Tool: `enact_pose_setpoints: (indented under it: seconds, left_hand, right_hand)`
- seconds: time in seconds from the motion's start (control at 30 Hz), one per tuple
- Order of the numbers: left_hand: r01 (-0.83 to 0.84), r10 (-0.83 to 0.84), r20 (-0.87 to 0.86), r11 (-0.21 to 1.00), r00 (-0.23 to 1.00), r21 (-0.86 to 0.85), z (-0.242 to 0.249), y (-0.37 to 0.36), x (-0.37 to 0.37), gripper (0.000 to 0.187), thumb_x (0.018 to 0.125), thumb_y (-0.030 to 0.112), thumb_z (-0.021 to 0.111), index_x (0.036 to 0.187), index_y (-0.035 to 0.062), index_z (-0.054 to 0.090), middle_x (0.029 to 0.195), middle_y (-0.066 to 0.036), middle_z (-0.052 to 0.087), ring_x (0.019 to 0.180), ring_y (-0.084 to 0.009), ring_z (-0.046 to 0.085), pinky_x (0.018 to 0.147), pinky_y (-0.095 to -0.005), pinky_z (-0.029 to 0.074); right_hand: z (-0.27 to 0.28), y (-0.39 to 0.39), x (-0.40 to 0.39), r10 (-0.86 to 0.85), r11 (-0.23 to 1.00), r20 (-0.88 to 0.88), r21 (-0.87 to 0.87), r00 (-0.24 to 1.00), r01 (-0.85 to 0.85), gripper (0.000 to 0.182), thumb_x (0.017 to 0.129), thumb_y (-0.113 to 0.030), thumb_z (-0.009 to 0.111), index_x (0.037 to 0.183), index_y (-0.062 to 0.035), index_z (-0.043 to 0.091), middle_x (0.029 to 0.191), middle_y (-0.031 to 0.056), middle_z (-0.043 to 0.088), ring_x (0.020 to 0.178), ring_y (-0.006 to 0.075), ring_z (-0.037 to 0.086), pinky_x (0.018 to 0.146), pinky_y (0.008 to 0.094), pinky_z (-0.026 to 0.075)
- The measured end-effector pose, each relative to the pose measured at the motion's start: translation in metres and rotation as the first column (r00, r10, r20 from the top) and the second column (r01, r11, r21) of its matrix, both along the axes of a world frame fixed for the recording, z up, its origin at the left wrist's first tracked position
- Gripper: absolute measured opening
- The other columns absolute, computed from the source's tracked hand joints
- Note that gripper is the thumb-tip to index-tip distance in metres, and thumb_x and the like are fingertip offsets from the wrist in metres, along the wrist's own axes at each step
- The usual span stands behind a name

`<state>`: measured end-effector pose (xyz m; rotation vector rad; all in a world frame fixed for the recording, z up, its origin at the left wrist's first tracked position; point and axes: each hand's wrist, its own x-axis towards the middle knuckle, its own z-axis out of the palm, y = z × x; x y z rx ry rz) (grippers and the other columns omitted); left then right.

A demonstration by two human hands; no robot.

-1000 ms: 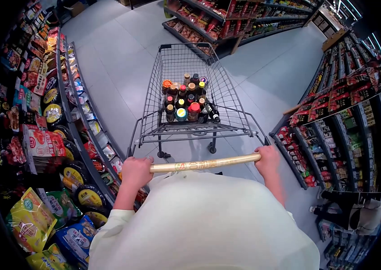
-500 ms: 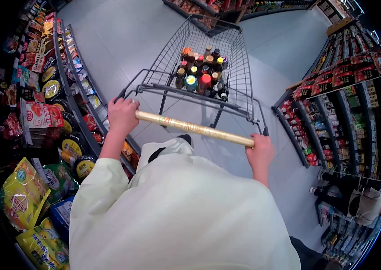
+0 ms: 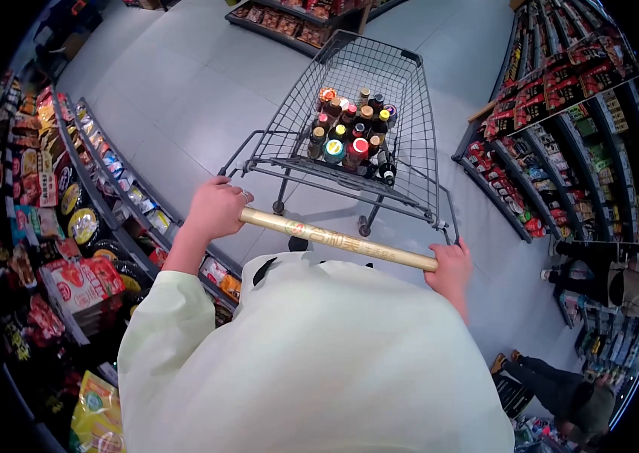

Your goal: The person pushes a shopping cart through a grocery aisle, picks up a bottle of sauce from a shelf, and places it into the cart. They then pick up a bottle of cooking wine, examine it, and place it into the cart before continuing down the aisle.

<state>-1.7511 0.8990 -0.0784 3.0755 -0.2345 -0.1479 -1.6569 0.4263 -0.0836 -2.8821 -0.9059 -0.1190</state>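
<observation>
A wire shopping cart [image 3: 289,121] stands in front of me, with a gold handle bar [image 3: 334,239] that carries printed lettering. My left hand [image 3: 216,211] is wrapped round the bar's left end, a ring on one finger. Round the right end my right hand [image 3: 449,269] is closed as well. Several bottles with caps of mixed colours stand together inside the basket, among them a red-capped bottle [image 3: 356,153] and a teal-capped bottle [image 3: 334,151]. One dark bottle [image 3: 386,167] leans at their right side.
Shelves of packaged food [image 3: 82,226] curve along my left. On the right rise shelves of jars and packets [image 3: 568,151]. A low display [image 3: 282,26] stands ahead beyond the cart. Two people, one in a light top [image 3: 634,285] and one in dark trousers [image 3: 542,385], are at the lower right.
The view has shifted as the cart and I moved along the aisle. The left shelves slid down and a second person came into view at the lower right. Both hands still grip the bar.
</observation>
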Motion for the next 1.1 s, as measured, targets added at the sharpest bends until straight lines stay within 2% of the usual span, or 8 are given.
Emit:
enact_pose_setpoints:
  seconds: [0.1, 0.2, 0.47, 0.6, 0.7, 0.77, 0.93, 1.1]
  left_hand:
    - [0.029, -0.015, 0.168, 0.996, 0.986, -0.081, -0.009, 0.013, 0.016, 0.024, 0.065, 0.014, 0.069, 0.089, 0.0161, 0.074, 0.068, 0.000, 0.067, 0.069, -0.0213, 0.066, 0.074, -0.0320, 0.051]
    - [0.037, -0.024, 0.157, 0.996, 0.987, -0.078, -0.012, 0.028, 0.033, 0.023, 0.065, 0.014, 0.069, 0.088, 0.0154, 0.074, 0.069, -0.001, 0.067, 0.069, -0.0208, 0.066, 0.072, -0.0321, 0.050]
    - [0.091, -0.050, 0.291, 0.988, 0.956, -0.128, -0.029, 0.062, 0.086, 0.016, 0.067, 0.013, 0.069, 0.082, 0.0144, 0.072, 0.067, -0.002, 0.066, 0.067, -0.0211, 0.065, 0.085, -0.0341, 0.051]
    - [0.027, 0.007, 0.355, 0.996, 0.935, -0.091, -0.018, 0.049, 0.131, 0.014, 0.066, 0.016, 0.070, 0.080, 0.0144, 0.072, 0.066, -0.002, 0.064, 0.067, -0.0212, 0.065, 0.092, -0.0391, 0.050]
    - [-0.050, 0.086, 0.416, 0.994, 0.905, -0.097, -0.025, 0.054, 0.148, 0.013, 0.066, 0.017, 0.072, 0.078, 0.0161, 0.070, 0.067, 0.000, 0.062, 0.069, -0.0216, 0.063, 0.084, -0.0380, 0.052]
    - [-0.081, 0.112, 0.341, 0.991, 0.933, -0.102, -0.021, 0.044, 0.177, 0.014, 0.064, 0.019, 0.072, 0.078, 0.0170, 0.071, 0.066, 0.001, 0.060, 0.067, -0.0220, 0.061, 0.079, -0.0390, 0.051]
    - [-0.082, 0.093, 0.293, 0.995, 0.951, -0.052, -0.020, 0.036, 0.223, 0.019, 0.064, 0.025, 0.073, 0.082, 0.0160, 0.073, 0.070, 0.000, 0.064, 0.073, -0.0216, 0.064, 0.080, -0.0419, 0.050]
    - [-0.122, 0.128, 0.284, 0.992, 0.950, -0.039, -0.018, 0.011, 0.285, 0.024, 0.063, 0.026, 0.073, 0.084, 0.0161, 0.074, 0.071, 0.000, 0.065, 0.073, -0.0215, 0.064, 0.085, -0.0413, 0.050]
  right_hand:
    - [-0.001, 0.013, 0.001, -0.038, 0.999, 0.040, 0.003, 0.998, 0.038, 0.021, 0.070, -0.018, 0.073, 0.090, -0.0113, 0.070, 0.074, 0.0053, 0.064, 0.077, 0.0239, 0.062, 0.103, 0.0455, 0.043]
    - [-0.006, 0.028, 0.002, -0.100, 0.995, 0.093, 0.014, 0.991, 0.099, 0.019, 0.072, -0.020, 0.073, 0.088, -0.0109, 0.069, 0.071, 0.0052, 0.063, 0.075, 0.0238, 0.062, 0.101, 0.0442, 0.045]
    - [-0.014, 0.065, 0.018, -0.200, 0.980, 0.245, 0.042, 0.949, 0.196, 0.016, 0.075, -0.022, 0.073, 0.085, -0.0113, 0.069, 0.064, 0.0033, 0.059, 0.070, 0.0246, 0.060, 0.097, 0.0417, 0.046]
    - [-0.014, 0.056, 0.053, -0.261, 0.963, 0.194, -0.018, 0.946, 0.270, 0.019, 0.075, -0.027, 0.071, 0.086, -0.0119, 0.069, 0.074, 0.0055, 0.065, 0.077, 0.0261, 0.062, 0.093, 0.0428, 0.047]
    - [-0.026, 0.059, 0.066, -0.329, 0.943, 0.129, -0.011, 0.936, 0.333, 0.022, 0.075, -0.029, 0.071, 0.088, -0.0118, 0.069, 0.078, 0.0069, 0.067, 0.077, 0.0283, 0.061, 0.084, 0.0443, 0.047]
    - [-0.025, 0.045, 0.093, -0.276, 0.959, 0.228, -0.004, 0.934, 0.284, 0.023, 0.070, -0.031, 0.074, 0.086, -0.0152, 0.070, 0.072, 0.0034, 0.064, 0.074, 0.0259, 0.062, 0.070, 0.0411, 0.048]
    - [-0.017, 0.035, 0.138, -0.301, 0.945, 0.180, -0.073, 0.937, 0.318, 0.035, 0.059, -0.038, 0.078, 0.088, -0.0203, 0.071, 0.073, -0.0002, 0.065, 0.074, 0.0223, 0.062, 0.066, 0.0406, 0.050]
    - [-0.009, 0.014, 0.200, -0.319, 0.946, 0.105, -0.026, 0.942, 0.323, 0.031, 0.059, -0.034, 0.075, 0.083, -0.0159, 0.070, 0.074, 0.0041, 0.065, 0.072, 0.0259, 0.063, 0.070, 0.0407, 0.049]
